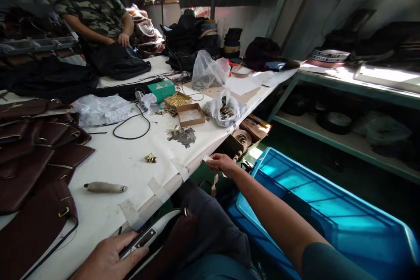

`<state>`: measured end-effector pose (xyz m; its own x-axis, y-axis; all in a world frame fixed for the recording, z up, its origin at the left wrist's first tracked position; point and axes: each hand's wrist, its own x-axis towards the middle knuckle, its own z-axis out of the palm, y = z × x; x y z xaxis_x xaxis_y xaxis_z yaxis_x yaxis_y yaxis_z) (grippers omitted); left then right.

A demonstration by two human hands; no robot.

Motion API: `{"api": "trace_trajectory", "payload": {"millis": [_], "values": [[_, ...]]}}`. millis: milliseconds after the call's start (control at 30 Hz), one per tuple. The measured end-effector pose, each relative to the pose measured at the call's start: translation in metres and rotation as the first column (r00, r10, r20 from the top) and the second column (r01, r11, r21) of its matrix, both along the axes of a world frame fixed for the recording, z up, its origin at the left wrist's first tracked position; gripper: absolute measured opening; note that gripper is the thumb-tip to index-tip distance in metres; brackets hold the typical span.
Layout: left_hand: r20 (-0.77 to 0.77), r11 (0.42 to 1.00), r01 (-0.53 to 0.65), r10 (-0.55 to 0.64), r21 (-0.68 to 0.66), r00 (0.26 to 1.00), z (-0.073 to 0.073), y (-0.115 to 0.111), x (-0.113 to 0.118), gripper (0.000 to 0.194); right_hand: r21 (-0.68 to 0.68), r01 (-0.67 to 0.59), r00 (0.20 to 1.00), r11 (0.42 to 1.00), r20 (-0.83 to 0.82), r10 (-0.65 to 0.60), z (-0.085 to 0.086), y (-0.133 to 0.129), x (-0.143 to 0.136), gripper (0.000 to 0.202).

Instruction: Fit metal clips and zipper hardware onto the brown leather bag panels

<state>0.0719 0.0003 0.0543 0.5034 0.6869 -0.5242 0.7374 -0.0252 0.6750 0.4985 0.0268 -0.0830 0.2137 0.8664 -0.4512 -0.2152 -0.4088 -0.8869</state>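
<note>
My left hand (113, 256) is closed on the edge of a dark brown leather piece (177, 238), with a metal-fitted strip (146, 238) between thumb and fingers. Part of the leather lies over my lap. Beside the table's front edge, my right hand (223, 164) pinches a small pale piece (207, 159), and a beige tape hangs below that hand. On the white table (108, 210) are a wrapped tool (105, 187), a few brass fittings (151, 158) and a pile of flat metal plates (182, 136).
Brown leather pieces (26, 153) cover the table's left side. Farther back are small cardboard boxes (190, 115), plastic bags (210, 70) and a green box (162, 91). A blue bin (308, 192) stands at right, below a shelf (315, 133). A person (95, 13) handles black material across the table.
</note>
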Motion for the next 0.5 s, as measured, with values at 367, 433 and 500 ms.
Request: {"api": "trace_trajectory", "payload": {"millis": [367, 433, 500], "values": [[0.039, 1.000, -0.012, 0.011, 0.018, 0.999, 0.007, 0.008, -0.001, 0.032, 0.025, -0.062, 0.975, 0.998, 0.214, 0.055, 0.013, -0.009, -0.003, 0.042], [0.038, 0.999, -0.027, 0.025, 0.045, 0.999, 0.003, 0.009, -0.003, 0.033, 0.033, -0.065, 0.966, 0.997, 0.254, 0.054, 0.015, -0.009, -0.004, 0.044], [0.008, 0.994, -0.044, 0.044, 0.102, 0.999, -0.001, 0.011, -0.006, 0.032, 0.039, -0.050, 0.951, 0.998, 0.307, 0.035, 0.016, -0.008, -0.006, 0.044]]}}
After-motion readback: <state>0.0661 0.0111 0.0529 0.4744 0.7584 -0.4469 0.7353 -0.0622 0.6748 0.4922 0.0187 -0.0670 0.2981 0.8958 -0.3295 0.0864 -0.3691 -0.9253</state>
